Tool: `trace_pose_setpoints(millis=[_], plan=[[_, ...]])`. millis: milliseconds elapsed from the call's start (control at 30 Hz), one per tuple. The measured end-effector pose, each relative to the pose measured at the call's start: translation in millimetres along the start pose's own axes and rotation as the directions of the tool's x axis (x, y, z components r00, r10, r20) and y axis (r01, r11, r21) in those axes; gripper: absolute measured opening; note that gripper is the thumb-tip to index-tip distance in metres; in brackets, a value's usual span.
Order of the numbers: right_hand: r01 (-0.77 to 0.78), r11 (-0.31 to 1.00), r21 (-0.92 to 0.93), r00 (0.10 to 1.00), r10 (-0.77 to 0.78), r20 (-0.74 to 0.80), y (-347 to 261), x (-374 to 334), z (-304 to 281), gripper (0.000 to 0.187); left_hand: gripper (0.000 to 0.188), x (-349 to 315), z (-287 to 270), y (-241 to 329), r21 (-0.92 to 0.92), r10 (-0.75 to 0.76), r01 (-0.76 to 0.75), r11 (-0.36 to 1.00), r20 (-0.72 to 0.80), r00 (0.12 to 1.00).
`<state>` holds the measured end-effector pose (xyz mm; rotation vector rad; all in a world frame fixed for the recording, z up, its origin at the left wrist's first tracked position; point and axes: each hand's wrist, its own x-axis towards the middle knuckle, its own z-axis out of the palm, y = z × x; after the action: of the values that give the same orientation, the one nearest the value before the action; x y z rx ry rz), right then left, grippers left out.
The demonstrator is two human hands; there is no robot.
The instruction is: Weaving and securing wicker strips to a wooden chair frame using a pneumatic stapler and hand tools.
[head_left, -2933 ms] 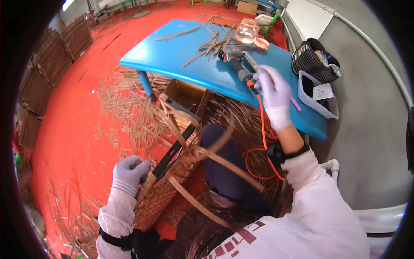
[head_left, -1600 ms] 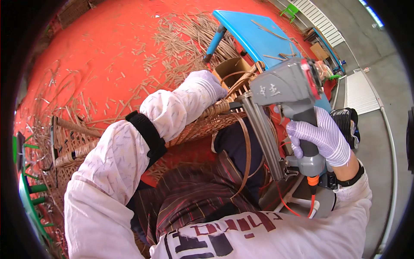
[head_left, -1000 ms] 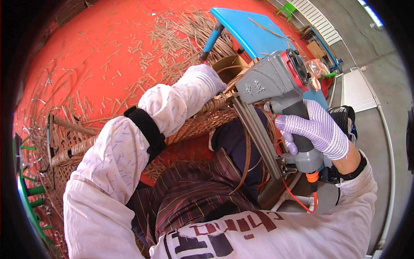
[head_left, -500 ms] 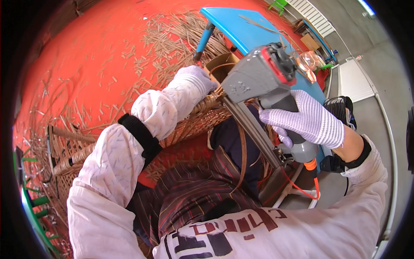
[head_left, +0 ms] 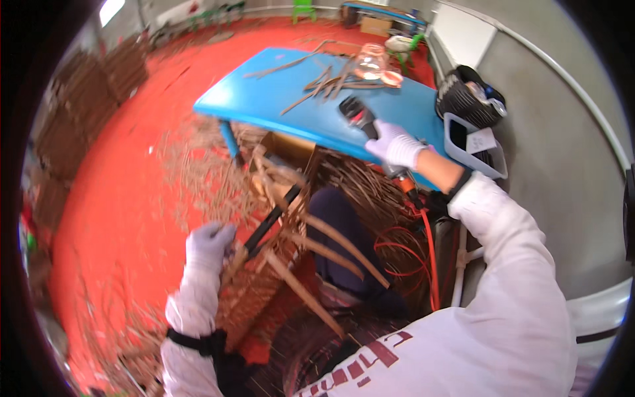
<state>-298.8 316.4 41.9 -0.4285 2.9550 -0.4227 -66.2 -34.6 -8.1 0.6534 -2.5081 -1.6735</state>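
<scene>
My right hand [head_left: 397,147], in a pale knitted glove, is wrapped around a dark grey air staple gun [head_left: 359,114] over the near part of the blue table. An orange-red hose [head_left: 431,258] runs down from the tool's handle. On the left, my gloved left hand [head_left: 210,246] is closed at the end of a woven wicker frame [head_left: 254,294]; its fingers are blurred. A black bar [head_left: 272,221] crosses the frame, and several loose brown strips [head_left: 337,241] stick out of it toward me. The frame is tilted in front of my legs.
On the blue table [head_left: 258,86] lie brown strips [head_left: 331,83] and a clear plastic container [head_left: 372,61]. A white bin [head_left: 476,142] and a black basket [head_left: 466,99] stand to its right. Cut strips litter the red floor [head_left: 119,192]. A cardboard box [head_left: 291,147] sits under the table's near edge.
The staple gun in my right hand has moved away from the wicker to the table. My left hand has moved down and left, and the frame has turned, its loose strips now facing me.
</scene>
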Motion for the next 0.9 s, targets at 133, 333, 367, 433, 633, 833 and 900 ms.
trace_pose_setpoints(millis=[133,333,367,433,633,833,900], plan=[[-0.24,0.95,-0.198,0.965,0.256,0.06,12.5,47.7,41.3,0.057,0.025,-8.7,-1.5,0.9,-0.056,-0.044,0.045,0.997,0.027,0.999],[-0.056,0.995,0.077,0.961,0.075,-0.267,28.4,102.2,34.6,0.051,0.02,-13.2,-9.3,-3.8,-0.086,0.003,0.0,0.996,0.038,0.999],[-0.055,0.995,0.084,0.952,0.078,-0.296,36.8,108.1,19.1,0.045,0.019,-13.4,-10.4,-3.8,-0.088,0.026,-0.025,0.996,0.007,1.0],[-0.161,0.986,-0.037,0.918,0.135,-0.373,71.0,111.2,-1.8,0.037,0.019,-12.4,-7.8,-1.7,-0.091,0.025,-0.025,0.996,-0.002,1.0],[-0.68,0.732,-0.048,0.732,0.681,0.006,170.9,60.7,0.7,0.077,0.02,-7.9,-3.7,10.1,-0.05,0.082,-0.082,0.995,-0.003,0.997],[-0.679,0.727,-0.104,0.734,0.671,-0.103,128.2,72.1,37.8,0.094,0.021,-26.7,-12.2,1.6,-0.027,0.067,-0.07,0.997,-0.096,0.993],[-0.544,0.819,-0.182,0.828,0.559,0.04,215.0,105.3,47.3,0.056,0.021,-25.6,2.7,19.0,-0.002,0.131,-0.132,0.991,-0.108,0.986]])
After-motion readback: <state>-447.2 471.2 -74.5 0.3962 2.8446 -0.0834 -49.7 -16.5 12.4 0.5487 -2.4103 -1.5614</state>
